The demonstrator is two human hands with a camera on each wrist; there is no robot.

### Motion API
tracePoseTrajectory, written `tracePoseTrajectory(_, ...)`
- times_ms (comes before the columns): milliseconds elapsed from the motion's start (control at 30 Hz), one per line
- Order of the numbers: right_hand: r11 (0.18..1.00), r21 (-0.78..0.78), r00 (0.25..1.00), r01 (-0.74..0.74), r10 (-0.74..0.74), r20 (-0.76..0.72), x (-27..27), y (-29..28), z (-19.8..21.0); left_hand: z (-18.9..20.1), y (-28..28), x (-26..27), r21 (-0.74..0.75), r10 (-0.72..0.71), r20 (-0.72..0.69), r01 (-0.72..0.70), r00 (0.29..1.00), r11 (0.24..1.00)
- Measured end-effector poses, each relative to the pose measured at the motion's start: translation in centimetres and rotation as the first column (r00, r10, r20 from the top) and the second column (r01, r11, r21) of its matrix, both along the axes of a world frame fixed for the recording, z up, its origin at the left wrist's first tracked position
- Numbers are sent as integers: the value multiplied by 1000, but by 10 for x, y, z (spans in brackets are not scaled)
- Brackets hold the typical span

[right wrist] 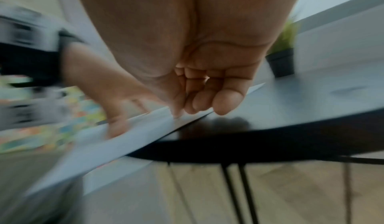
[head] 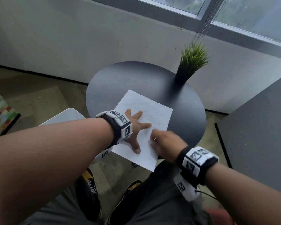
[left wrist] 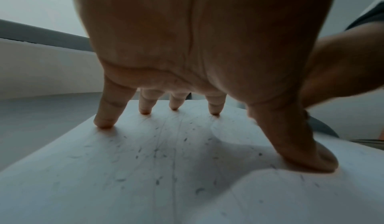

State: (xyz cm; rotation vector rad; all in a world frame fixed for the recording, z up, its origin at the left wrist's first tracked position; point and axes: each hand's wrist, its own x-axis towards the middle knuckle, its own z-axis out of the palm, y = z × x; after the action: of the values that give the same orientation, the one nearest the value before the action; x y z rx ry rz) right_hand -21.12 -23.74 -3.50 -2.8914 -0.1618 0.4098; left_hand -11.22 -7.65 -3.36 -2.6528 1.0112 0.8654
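A white sheet of paper (head: 157, 114) with faint pencil marks lies on a round black table (head: 136, 78), its near corner hanging over the table's front edge. My left hand (head: 137, 127) is spread flat on the sheet, and its fingertips (left wrist: 104, 122) and thumb press down on the paper (left wrist: 145, 178). My right hand (head: 159, 140) is at the sheet's right edge with its fingers curled. In the blurred right wrist view the right hand (right wrist: 199, 99) touches the paper (right wrist: 124, 137) near that edge with its thumb tip, and nothing shows inside its fingers.
A green plant in a black pot (head: 191, 62) stands at the table's far right. A white seat (head: 63, 116) is left of the table, a grey cabinet (head: 258, 135) on the right. A wall with a window runs behind. Thin black legs (right wrist: 245, 186) support the table.
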Motion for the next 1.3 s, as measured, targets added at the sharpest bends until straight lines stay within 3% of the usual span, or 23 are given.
tracePoseTrajectory(67,985,24,984,-170,171,-48,-14,15,0,0,1,-1,5,-12,3,12,1000,1000)
tracePoseTrajectory(100,985,30,984,-172,173,-44,-13,12,0,0,2,-2,6,-13,4,13,1000,1000)
tracePoseTrajectory(233,991,1,991,131,-131,9,10,-21,1,-1,0,-1,1,-7,7,7,1000,1000)
tracePoseTrajectory(267,989,-9,989,147,-147,26,10,-22,0,0,-1,-1,5,-9,5,9,1000,1000)
tracePoseTrajectory(433,984,36,983,-175,177,-55,-17,14,1,4,-4,0,34,-13,-20,13,1000,999)
tracePoseTrajectory(600,987,1,987,160,-160,34,13,-21,-1,1,-5,0,36,8,-32,-7,999,999)
tracePoseTrajectory(667,997,3,996,72,-72,49,5,-7,-2,2,-6,0,32,8,-34,-7,999,999)
tracePoseTrajectory(767,980,55,981,-189,191,-33,-16,17,-1,3,-6,-1,36,2,-35,-1,999,999)
tracePoseTrajectory(800,981,45,981,-188,190,-40,-14,13,0,3,-6,-1,35,1,-34,0,999,999)
tracePoseTrajectory(900,999,-11,999,48,-48,23,9,-20,-1,1,-7,-1,31,10,-28,-9,1000,999)
tracePoseTrajectory(967,995,-34,994,98,-96,55,11,-22,0,1,-6,-1,36,12,-29,-11,1000,999)
tracePoseTrajectory(1100,977,38,978,-208,209,-26,-21,18,2,1,-6,0,33,6,-32,-5,999,999)
tracePoseTrajectory(1133,974,52,974,-220,222,-49,-21,16,2,1,-5,-1,34,6,-30,-5,1000,999)
tracePoseTrajectory(1267,993,12,993,115,-116,27,10,-23,-1,-1,-6,0,25,11,-34,-10,999,1000)
tracePoseTrajectory(1300,991,2,990,130,-130,49,10,-24,-2,-1,-6,0,27,9,-31,-8,999,1000)
